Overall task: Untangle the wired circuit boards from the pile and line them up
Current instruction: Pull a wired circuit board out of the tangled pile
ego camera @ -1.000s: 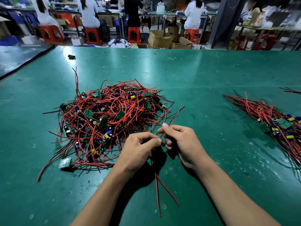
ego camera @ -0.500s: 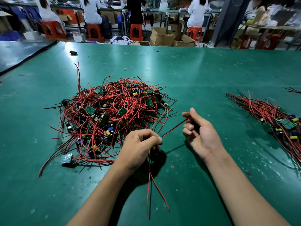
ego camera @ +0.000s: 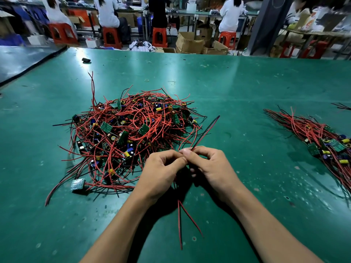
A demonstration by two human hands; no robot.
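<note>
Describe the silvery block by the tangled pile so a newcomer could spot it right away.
Start at the big tangled pile of red and black wires on the green table. Go to its near left edge, where the silvery block lies flat. Its neighbours are green boards; it alone is shiny grey.

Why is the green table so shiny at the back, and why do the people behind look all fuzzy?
Head view: light bounces off the glossy table in pale glare streaks. The people behind are smeared, probably by motion blur. The wide lens bends the table's far edge. The left hand and right hand, pinching wires, look sharp and cast a soft shadow underneath.
</note>
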